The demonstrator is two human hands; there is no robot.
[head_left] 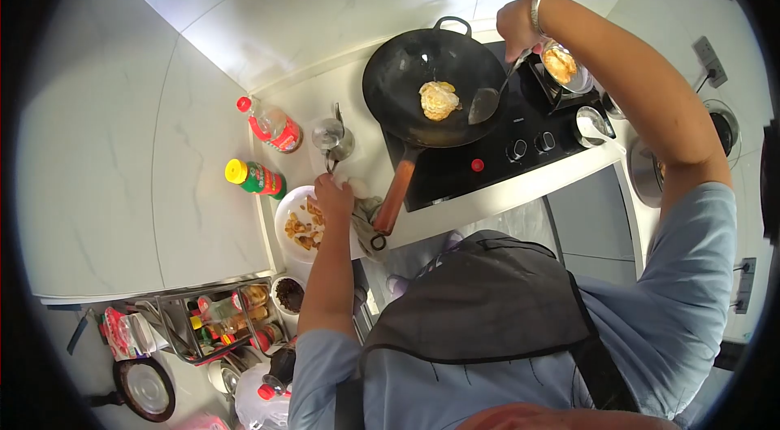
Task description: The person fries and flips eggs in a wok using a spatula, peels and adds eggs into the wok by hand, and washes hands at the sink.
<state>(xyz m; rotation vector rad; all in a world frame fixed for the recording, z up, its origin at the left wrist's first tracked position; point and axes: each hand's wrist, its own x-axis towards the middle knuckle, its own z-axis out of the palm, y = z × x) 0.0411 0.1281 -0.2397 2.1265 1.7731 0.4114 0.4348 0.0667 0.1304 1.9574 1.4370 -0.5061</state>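
Note:
A fried egg (439, 101) lies in the black wok (406, 64) on the hob. My right hand (518, 27) is closed round the handle of a spatula (485, 105), whose blade is inside the wok, right of the egg. By the counter's left side, my left hand (335, 196) has its fingers closed at the handle of a small metal pot (344, 144); the hand partly hides the grip. Just left of that hand is a white plate (284, 245) with browned food pieces (305, 227). Below my right wrist, a bowl (580, 82) contains another browned egg (559, 64).
The wok's wooden handle (396, 190) sticks out over the counter's front edge, near a cloth (366, 215). A red-capped bottle (276, 128) and a yellow-capped bottle (258, 178) stand at the left wall. A clear container (591, 128) sits at the hob's right edge.

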